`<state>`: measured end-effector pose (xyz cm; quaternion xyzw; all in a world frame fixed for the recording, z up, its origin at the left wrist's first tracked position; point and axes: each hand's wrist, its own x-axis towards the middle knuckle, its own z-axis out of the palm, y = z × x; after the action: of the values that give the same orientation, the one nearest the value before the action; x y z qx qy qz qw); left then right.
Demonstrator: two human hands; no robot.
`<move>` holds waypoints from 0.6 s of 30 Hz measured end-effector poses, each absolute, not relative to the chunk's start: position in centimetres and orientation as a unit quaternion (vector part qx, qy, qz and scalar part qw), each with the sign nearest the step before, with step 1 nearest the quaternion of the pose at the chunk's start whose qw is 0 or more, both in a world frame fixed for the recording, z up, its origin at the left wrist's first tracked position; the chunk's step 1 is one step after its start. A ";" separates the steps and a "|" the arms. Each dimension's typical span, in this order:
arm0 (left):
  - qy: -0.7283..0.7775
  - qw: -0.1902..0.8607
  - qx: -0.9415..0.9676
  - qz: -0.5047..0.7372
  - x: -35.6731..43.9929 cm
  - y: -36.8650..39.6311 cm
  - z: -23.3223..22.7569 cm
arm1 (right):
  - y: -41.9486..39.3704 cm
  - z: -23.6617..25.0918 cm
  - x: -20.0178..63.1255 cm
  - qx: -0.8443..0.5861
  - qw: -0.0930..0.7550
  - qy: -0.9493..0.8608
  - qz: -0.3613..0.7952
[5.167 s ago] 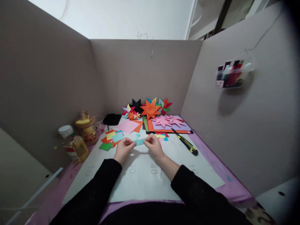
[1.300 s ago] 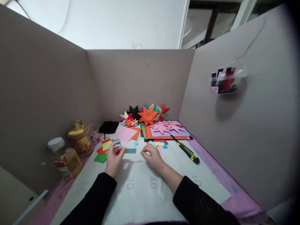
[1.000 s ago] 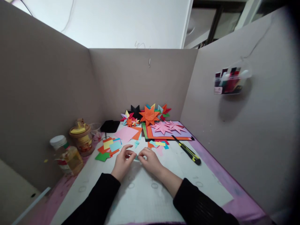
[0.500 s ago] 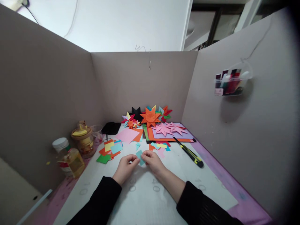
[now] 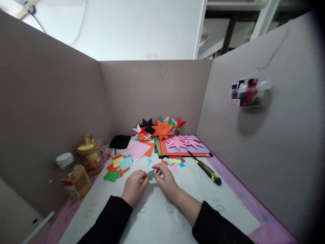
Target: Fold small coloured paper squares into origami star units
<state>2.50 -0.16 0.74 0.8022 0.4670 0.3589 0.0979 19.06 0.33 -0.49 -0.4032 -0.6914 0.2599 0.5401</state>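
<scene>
white mat (image 5: 162,217) on pink table (image 5: 254,217), cardboard walls (image 5: 152,91)

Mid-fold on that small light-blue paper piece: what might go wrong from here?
1. The small light-blue paper piece is pinched only at its edges between the left hand and right hand; it could slip and crease off-line.
2. Loose coloured paper scraps lie close to the left hand; a sleeve might sweep them around.
3. The yellow-and-black utility knife lies near the right forearm; whether its blade is out is unclear, so a nudge may be risky.
</scene>
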 end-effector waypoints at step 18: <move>0.433 -0.035 0.832 0.346 2.1 0.0 0.6 | -0.1 -0.1 19.3 -0.349 0.513 -0.763 0.179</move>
<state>2.10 -0.05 0.64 0.8318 0.4326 0.3461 -0.0352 19.26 -0.11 -0.14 -0.3493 -0.7634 0.1795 0.5128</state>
